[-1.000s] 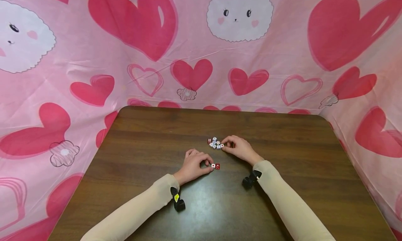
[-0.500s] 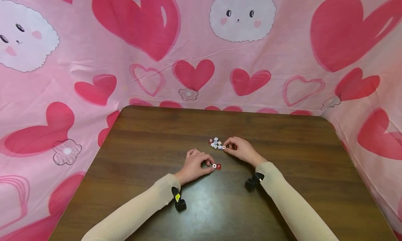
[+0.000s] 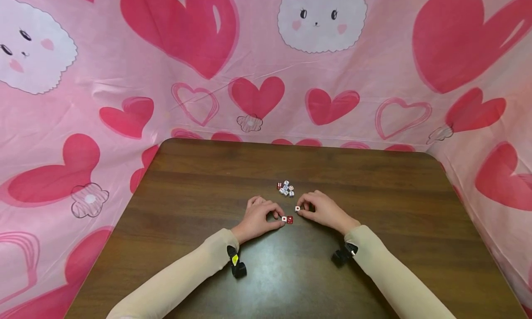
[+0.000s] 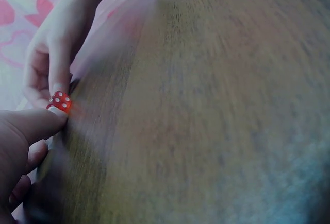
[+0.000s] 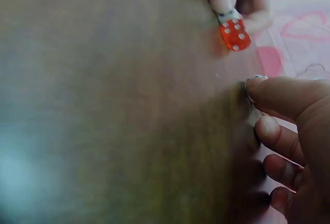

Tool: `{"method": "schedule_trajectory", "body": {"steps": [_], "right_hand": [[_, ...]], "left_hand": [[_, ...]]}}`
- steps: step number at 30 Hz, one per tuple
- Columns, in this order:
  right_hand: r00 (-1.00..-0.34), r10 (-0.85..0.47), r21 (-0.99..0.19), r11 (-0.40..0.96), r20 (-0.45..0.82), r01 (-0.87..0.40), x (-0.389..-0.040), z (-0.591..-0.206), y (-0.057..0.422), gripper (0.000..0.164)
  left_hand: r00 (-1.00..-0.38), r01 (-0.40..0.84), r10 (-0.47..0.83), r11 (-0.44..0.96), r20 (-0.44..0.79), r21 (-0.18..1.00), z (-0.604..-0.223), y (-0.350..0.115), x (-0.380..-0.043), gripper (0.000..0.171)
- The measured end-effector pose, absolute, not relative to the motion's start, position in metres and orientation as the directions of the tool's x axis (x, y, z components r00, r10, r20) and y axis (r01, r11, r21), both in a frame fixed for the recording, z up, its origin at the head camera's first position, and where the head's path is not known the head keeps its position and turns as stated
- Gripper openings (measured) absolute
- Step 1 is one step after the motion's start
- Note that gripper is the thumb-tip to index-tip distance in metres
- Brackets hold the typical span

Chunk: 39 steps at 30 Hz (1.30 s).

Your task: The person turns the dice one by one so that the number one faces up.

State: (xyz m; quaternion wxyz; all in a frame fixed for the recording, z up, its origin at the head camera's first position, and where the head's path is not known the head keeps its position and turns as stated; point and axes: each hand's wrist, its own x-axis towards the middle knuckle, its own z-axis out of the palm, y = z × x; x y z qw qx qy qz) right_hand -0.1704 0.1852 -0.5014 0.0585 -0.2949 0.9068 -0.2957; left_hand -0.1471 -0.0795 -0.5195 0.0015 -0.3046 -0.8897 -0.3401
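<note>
In the head view my left hand [image 3: 258,219] pinches a white die [image 3: 284,219] with a red pip between thumb and forefinger. A red die [image 3: 290,219] stands against its right side on the table; the right wrist view shows this red die [image 5: 235,34] with white pips. Just behind and to the right, my right hand [image 3: 324,210] grips another white die [image 3: 297,208], also with a red pip on top. That die is mostly covered by the thumb in the right wrist view. Beyond both hands lies a cluster of several white dice [image 3: 285,188] with one small red die [image 3: 280,185].
The brown wooden table [image 3: 208,171] reaches back to a pink cloth [image 3: 249,56] printed with hearts, which hangs behind and along the sides. Each wrist wears a black camera on a strap, such as the left camera [image 3: 238,269].
My right hand has drawn a white die from the cluster toward me, nearer the red and white pair. My left hand stays in place on its die.
</note>
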Motion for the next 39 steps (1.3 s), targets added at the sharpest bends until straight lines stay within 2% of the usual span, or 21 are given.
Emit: {"method": "schedule_trajectory", "body": {"steps": [6, 17, 23, 39], "right_hand": [[-0.774, -0.626, -0.541, 0.619, 0.098, -0.569, -0.157, -0.504, 0.187, 0.013], [-0.739, -0.647, -0.473, 0.6, 0.187, -0.645, -0.144, -0.507, 0.179, 0.016], [-0.746, -0.632, -0.462, 0.608, 0.21, -0.646, -0.143, -0.51, 0.178, 0.017], [-0.775, -0.614, -0.491, 0.635, 0.149, -0.597, -0.144, -0.509, 0.176, 0.018]], "left_hand": [[-0.816, 0.538, 0.543, 0.586, 0.199, 0.606, -0.517, -0.079, -0.147, 0.016], [-0.815, 0.532, 0.547, 0.576, 0.191, 0.62, -0.516, -0.078, -0.146, 0.015], [-0.813, 0.539, 0.545, 0.575, 0.204, 0.615, -0.517, -0.078, -0.147, 0.016], [-0.82, 0.523, 0.54, 0.574, 0.188, 0.63, -0.518, -0.078, -0.147, 0.017]]}}
